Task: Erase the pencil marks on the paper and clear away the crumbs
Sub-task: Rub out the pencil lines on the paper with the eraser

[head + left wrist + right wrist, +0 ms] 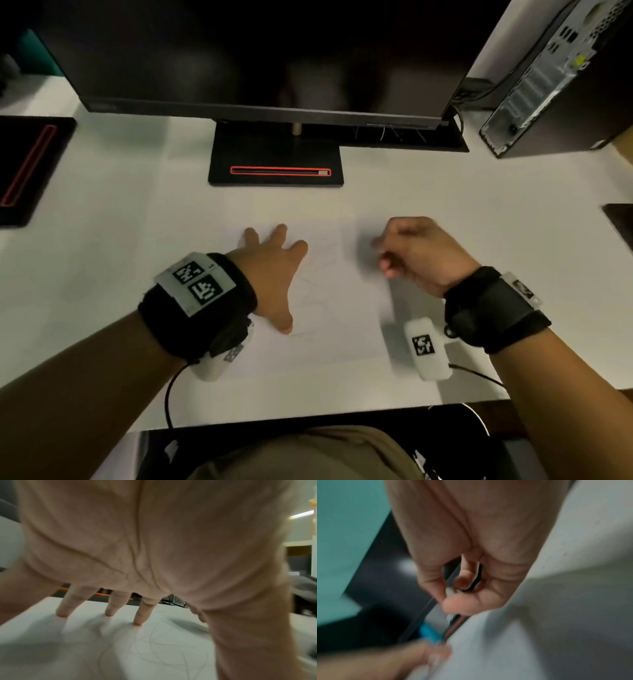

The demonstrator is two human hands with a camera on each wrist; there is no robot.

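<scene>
At the centre of the head view, the spread fingers (pixel 284 233) of the left hand (pixel 270 277) press flat on the sheet of paper (pixel 329 329), fingertips and thumb touching it, palm arched above; the left wrist view shows three straight fingers (pixel 140 616) planted on the sheet with faint looping pencil marks (pixel 154 646) just below them. To the right of centre, the right hand (pixel 414 253) is curled, its thumb (pixel 458 605) and forefinger pinched together round a small white thing (pixel 449 592) that shows between them in the right wrist view; it is too blurred to say for sure that it is an eraser. This hand is over the right edge of the paper; whether it touches the sheet cannot be told. The pencil marks (pixel 318 270) run across the middle of the paper, between the two hands. The paper lies on a white desk (pixel 137 240), near its front edge. Both wrists wear black straps with white marker-tagged camera units (pixel 426 347). Higher in the frame stands a black monitor (pixel 239 54) on a base (pixel 277 161) with a red-rimmed slot, and at upper right a computer tower (pixel 555 78)
</scene>
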